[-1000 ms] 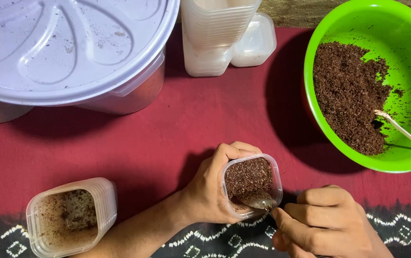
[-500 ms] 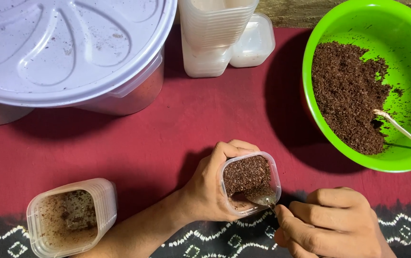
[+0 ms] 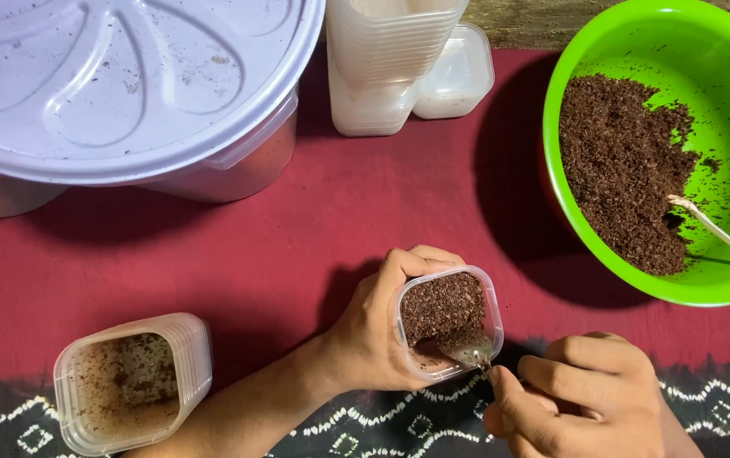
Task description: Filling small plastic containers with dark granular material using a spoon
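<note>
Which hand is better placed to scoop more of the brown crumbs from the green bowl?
Right, probably. The right hand already holds the spoon and sits on the green bowl's side. The left hand is wrapped around the small clear cup, steadying it.

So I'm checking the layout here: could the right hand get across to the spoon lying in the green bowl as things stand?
Probably not at once. The right hand is busy holding a metal spoon in the small cup. The path to the white spoon in the green bowl looks free of things otherwise.
</note>
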